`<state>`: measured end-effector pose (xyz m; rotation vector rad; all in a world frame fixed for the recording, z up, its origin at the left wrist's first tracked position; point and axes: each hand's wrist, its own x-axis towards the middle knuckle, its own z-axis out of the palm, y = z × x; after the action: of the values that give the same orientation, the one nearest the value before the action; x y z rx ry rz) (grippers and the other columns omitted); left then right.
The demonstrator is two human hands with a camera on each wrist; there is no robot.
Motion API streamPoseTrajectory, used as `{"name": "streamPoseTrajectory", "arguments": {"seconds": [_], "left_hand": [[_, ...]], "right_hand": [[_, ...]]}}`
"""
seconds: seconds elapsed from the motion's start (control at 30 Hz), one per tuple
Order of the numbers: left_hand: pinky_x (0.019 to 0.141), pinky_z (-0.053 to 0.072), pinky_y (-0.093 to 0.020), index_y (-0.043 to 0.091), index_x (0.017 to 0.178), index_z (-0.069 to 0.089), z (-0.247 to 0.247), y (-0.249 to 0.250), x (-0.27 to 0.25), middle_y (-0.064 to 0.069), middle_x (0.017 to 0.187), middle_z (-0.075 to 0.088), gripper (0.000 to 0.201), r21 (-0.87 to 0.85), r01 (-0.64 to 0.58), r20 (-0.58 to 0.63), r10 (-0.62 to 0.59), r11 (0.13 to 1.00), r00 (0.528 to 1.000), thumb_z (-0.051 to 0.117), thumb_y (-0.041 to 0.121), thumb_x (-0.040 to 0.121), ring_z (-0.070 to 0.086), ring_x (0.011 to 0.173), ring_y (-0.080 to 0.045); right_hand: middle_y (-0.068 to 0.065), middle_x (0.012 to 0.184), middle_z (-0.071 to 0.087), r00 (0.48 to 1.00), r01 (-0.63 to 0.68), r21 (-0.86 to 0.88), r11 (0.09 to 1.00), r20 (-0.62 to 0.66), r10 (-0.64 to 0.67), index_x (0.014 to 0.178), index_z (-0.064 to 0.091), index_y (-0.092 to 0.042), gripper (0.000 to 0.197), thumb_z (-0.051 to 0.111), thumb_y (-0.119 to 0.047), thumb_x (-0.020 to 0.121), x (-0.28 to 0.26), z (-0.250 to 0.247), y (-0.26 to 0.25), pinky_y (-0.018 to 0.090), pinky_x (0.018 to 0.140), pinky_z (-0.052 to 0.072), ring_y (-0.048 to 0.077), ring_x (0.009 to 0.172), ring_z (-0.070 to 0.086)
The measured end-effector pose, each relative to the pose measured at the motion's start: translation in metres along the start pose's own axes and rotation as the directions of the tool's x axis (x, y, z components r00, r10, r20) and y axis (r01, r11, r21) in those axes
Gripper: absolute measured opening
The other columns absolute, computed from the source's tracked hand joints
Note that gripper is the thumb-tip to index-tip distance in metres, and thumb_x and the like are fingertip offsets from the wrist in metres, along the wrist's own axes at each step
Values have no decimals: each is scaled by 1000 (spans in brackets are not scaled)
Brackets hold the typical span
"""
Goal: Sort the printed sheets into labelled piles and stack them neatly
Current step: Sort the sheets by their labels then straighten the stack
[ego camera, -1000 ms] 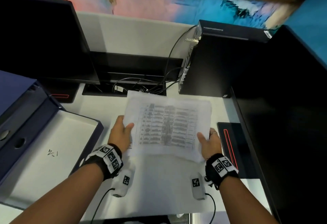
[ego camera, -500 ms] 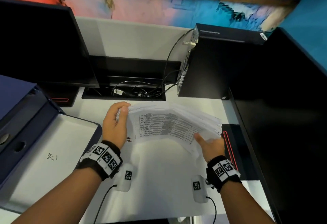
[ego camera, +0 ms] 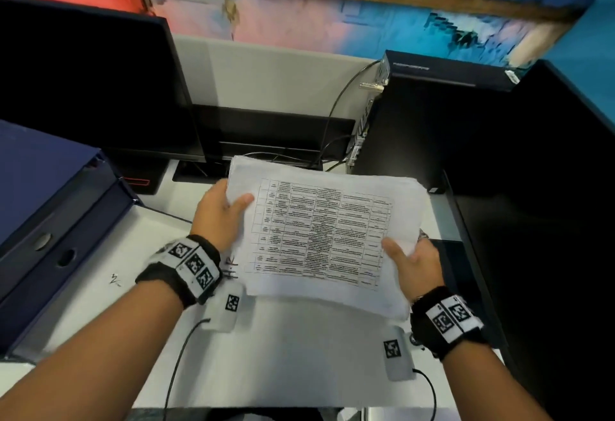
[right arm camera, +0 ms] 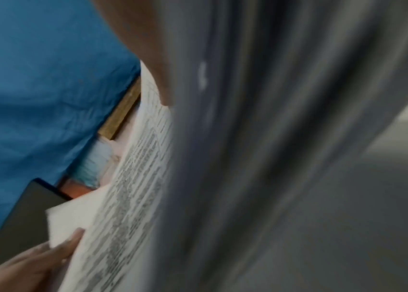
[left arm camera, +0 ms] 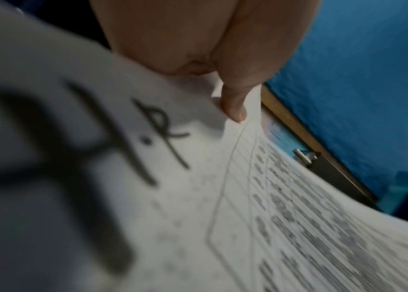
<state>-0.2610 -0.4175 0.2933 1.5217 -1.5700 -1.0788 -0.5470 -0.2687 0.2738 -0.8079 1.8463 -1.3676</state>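
A stack of printed sheets (ego camera: 326, 231) with a table on the top page is held above the white desk, tilted toward me. My left hand (ego camera: 219, 211) grips its left edge, thumb on top. My right hand (ego camera: 412, 261) grips the lower right corner, thumb on the page. A sheet on the desk carries a handwritten label "H.R" (ego camera: 231, 267), partly hidden under the stack. In the left wrist view the label (left arm camera: 157, 136) shows close beside the sheets (left arm camera: 297, 227). The right wrist view shows the stack's edge (right arm camera: 247, 158), blurred.
An open dark blue box file (ego camera: 53, 221) lies at the left, with a marked white sheet (ego camera: 114, 279) inside. A black monitor (ego camera: 83, 87) stands behind it. A black computer case (ego camera: 416, 127) and cables (ego camera: 332, 151) sit at the back. A dark panel (ego camera: 549, 221) borders the right.
The fanned sheets have been gathered into a squared stack and lifted off the desk toward me. My left hand went from the top left corner down to the left edge.
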Motion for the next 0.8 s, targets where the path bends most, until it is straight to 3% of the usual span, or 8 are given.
{"name": "streamPoseTrajectory", "arguments": {"seconds": [0.17,0.27,0.37,0.5,0.57,0.67,0.73,0.8], "left_hand": [[46,45,-8,19,105,62,-20,4,14,4,86,72,10,8,122,53,-122,993,991,64,16,95,66,59,4],[57,51,-12,18,106,64,-36,-8,22,6,87,72,16,118,116,72,-125,986,989,70,20,91,70,75,-7],[78,57,-33,16,118,64,-59,-13,22,-1,100,75,40,238,144,72,-165,960,984,74,37,85,72,88,-21],[80,55,-34,19,130,59,-103,-5,-10,-1,99,71,46,410,102,-11,-107,906,994,60,46,93,68,83,-21],[73,59,-35,18,111,68,-130,-6,-45,2,90,73,29,425,90,-71,-66,901,995,58,40,96,70,74,-18],[48,50,-30,10,81,71,-168,-19,-114,-5,73,72,32,189,173,-10,-174,967,985,54,31,100,63,51,-22],[46,37,-25,4,73,69,-186,-40,-158,-16,69,69,42,40,294,83,-297,955,951,52,33,99,52,46,-23],[44,30,-22,3,66,68,-201,-75,-194,-26,66,66,48,-1,418,128,-414,909,901,50,36,96,47,41,-19]], "right_hand": [[7,107,74,962,-208,176,962,215,169,116,65,-11,23,59,-6,94,-2,14,-7,40,85,57,22,97,72],[10,117,71,920,-282,195,940,334,206,121,62,-9,28,57,-2,94,-7,25,-4,47,92,53,29,105,69],[8,114,72,925,-211,199,957,357,130,117,64,-11,27,57,0,93,-12,32,-3,40,83,58,27,103,70],[9,115,72,930,-153,236,960,362,59,120,62,-9,55,81,-32,73,-11,32,-4,41,89,56,27,106,68],[10,112,72,928,-134,202,970,370,51,117,62,-8,38,73,-21,83,-8,34,-5,34,89,56,24,106,68],[2,100,71,926,-161,191,968,370,81,110,62,-8,22,52,4,95,-5,42,0,12,65,55,5,83,72],[5,103,71,919,-167,111,980,378,114,113,62,-5,23,52,4,95,-3,47,9,14,66,55,9,82,72],[11,109,69,924,-192,-1,981,337,181,114,61,-7,22,54,2,95,7,49,32,28,78,56,18,91,68]]}}
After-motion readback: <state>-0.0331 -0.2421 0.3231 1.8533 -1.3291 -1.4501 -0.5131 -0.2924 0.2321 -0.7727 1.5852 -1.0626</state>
